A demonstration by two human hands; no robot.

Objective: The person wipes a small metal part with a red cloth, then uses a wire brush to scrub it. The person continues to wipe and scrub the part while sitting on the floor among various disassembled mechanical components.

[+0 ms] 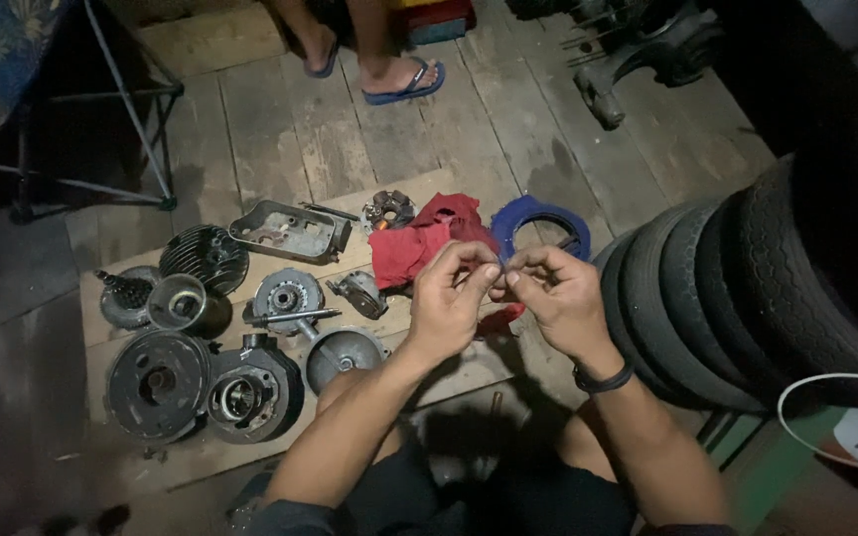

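Currently left hand [449, 298] and right hand [558, 293] pinch one tiny part [501, 272] between meeting fingertips, above red rag [419, 243].

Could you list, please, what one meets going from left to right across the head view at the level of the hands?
Round dark engine parts → round metal cover → left hand → right hand → black wristband → stacked tyres.

Packages: none in view.
Labels: none to be made out on the metal parts or tyres.
Signs: none.
Screens: none.
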